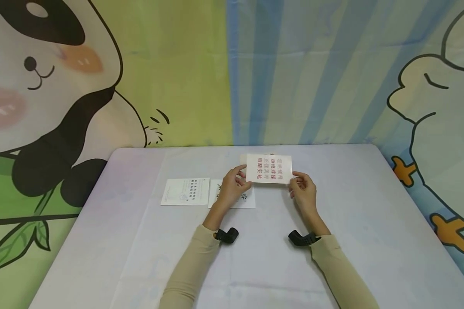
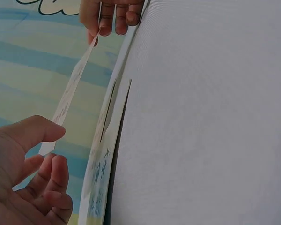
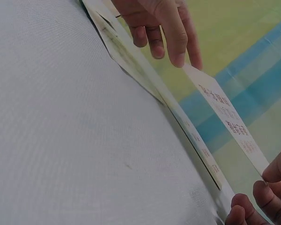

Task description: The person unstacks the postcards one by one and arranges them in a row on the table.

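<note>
The thin white rectangular paper card with red and pale grey characters [image 1: 268, 169] is held in the air above the white cloth-covered counter [image 1: 263, 262], stretched between both hands. The left hand [image 1: 233, 185] pinches its left end between thumb and fingers; the right hand [image 1: 303, 189] pinches the opposite end, its other fingers curled loosely below. Both grips sit right at the ends, so if either slackened, the card could swing from the other hand or drop. Pushing the hands towards each other would likely bow or crease it, since it looks thin; pulling unevenly could slip one end free.

Below it, a pale flat card with small reddish marks [image 3: 195, 140] lies on the counter, so a dropped card would probably land across it and hide it. Under the left hand, a white card with large black characters [image 1: 245, 201] is partly covered; lowering that hand or wrist could drag it askew. Just beside it lies a white card with small dark print [image 1: 185, 192], which a sideways nudge could overlap. The black wrist-worn camera [image 1: 227, 235] on the left forearm might also catch a card's edge if the arm dipped.
</note>
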A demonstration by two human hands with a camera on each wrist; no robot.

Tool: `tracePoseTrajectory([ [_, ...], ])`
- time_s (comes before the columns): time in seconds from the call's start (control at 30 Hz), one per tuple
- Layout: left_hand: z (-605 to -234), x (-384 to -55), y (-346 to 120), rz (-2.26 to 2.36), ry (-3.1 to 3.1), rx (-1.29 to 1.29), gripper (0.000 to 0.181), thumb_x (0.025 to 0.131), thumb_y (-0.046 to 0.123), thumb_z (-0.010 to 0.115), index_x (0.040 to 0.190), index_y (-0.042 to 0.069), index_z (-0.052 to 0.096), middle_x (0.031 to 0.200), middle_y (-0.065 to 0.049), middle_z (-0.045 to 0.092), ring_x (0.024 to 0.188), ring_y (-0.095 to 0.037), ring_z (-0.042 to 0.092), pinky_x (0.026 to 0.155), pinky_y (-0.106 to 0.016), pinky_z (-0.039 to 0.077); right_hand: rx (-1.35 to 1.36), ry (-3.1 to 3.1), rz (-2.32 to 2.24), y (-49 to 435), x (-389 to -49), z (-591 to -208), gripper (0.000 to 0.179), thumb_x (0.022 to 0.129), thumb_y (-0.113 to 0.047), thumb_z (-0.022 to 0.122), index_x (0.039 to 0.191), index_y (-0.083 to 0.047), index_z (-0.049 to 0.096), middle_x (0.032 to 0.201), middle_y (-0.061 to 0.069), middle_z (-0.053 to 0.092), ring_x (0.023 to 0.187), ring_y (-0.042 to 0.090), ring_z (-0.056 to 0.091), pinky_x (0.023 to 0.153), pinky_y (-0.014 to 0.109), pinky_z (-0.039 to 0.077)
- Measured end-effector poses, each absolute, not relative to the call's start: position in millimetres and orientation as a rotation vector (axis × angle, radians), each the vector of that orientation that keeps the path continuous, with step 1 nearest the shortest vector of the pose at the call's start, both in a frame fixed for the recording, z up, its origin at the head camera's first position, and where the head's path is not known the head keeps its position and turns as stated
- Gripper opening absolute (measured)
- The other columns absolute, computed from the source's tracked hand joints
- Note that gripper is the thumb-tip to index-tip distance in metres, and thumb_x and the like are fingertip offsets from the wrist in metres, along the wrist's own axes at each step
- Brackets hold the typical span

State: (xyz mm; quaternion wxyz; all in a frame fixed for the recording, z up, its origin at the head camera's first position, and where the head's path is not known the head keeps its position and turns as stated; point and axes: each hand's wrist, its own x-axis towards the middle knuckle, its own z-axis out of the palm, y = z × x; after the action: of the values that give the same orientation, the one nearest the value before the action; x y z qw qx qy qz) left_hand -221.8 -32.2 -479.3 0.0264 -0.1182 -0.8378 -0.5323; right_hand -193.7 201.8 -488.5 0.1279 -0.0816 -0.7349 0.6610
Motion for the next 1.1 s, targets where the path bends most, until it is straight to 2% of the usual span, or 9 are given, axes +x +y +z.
tracePoseTrajectory([
  [0.23, -473.6, -219.5, -32.6, -1.603, -2.632, -0.39, 0.06, 0.084, 0.007, 0.075, 0.138, 0.001, 0.05, 0.105, -0.012, 0.058, 0.081, -0.017, 0.058, 0.067, -0.022, 0.047, -0.204, -2.201, 1.886, 205.5, -190.8, -491.5, 0.032, 0.092, -0.001, 0.055, 0.123, 0.006, 0.057, 0.088, 0.008, 0.053, 0.061, 0.01, 0.053, 0.05, 0.019, 0.047],
  [0.47, -467.1, -214.5, -30.1, -1.502, -2.749, -0.431, 0.055, 0.085, 0.011, 0.074, 0.134, 0.0, 0.052, 0.105, -0.008, 0.06, 0.077, -0.014, 0.057, 0.061, -0.021, 0.045, -0.143, -2.528, 1.565, 214.6, -176.5, -481.8, 0.04, 0.092, -0.006, 0.057, 0.13, 0.003, 0.053, 0.101, 0.013, 0.054, 0.089, 0.018, 0.051, 0.065, 0.012, 0.042],
  [0.53, -463.3, -213.1, -28.4, -1.484, -2.774, -0.447, 0.054, 0.085, 0.011, 0.074, 0.133, 0.0, 0.052, 0.103, -0.008, 0.06, 0.076, -0.014, 0.057, 0.062, -0.022, 0.045, -0.131, -2.566, 1.52, 217.6, -173.2, -478.2, 0.042, 0.091, -0.005, 0.058, 0.131, 0.004, 0.053, 0.103, 0.015, 0.054, 0.092, 0.021, 0.051, 0.068, 0.012, 0.04],
  [0.63, -459.0, -211.2, -26.1, -1.462, -2.812, -0.454, 0.052, 0.085, 0.012, 0.075, 0.131, 0.001, 0.053, 0.1, -0.007, 0.061, 0.076, -0.013, 0.056, 0.064, -0.022, 0.045, -0.113, -2.601, 1.499, 222.1, -169.6, -475.3, 0.042, 0.091, -0.005, 0.059, 0.132, 0.005, 0.052, 0.103, 0.016, 0.054, 0.093, 0.023, 0.051, 0.068, 0.013, 0.041],
  [0.87, -454.9, -204.2, -21.5, -1.455, -2.869, -0.474, 0.053, 0.084, 0.014, 0.076, 0.129, 0.003, 0.052, 0.096, -0.004, 0.062, 0.075, -0.013, 0.056, 0.064, -0.024, 0.044, -0.087, -2.617, 1.511, 232.4, -164.2, -479.3, 0.042, 0.091, -0.003, 0.061, 0.131, 0.006, 0.053, 0.099, 0.016, 0.055, 0.086, 0.017, 0.051, 0.061, 0.013, 0.045],
  [1.1, -458.5, -199.7, -16.8, -1.454, -2.925, -0.466, 0.05, 0.083, 0.015, 0.077, 0.125, 0.002, 0.054, 0.094, -0.004, 0.067, 0.078, -0.015, 0.062, 0.069, -0.027, 0.047, -0.005, -2.647, 1.459, 245.5, -156.5, -482.7, 0.039, 0.089, -0.005, 0.066, 0.125, 0.007, 0.056, 0.096, 0.015, 0.058, 0.081, 0.008, 0.052, 0.065, 0.013, 0.043],
])
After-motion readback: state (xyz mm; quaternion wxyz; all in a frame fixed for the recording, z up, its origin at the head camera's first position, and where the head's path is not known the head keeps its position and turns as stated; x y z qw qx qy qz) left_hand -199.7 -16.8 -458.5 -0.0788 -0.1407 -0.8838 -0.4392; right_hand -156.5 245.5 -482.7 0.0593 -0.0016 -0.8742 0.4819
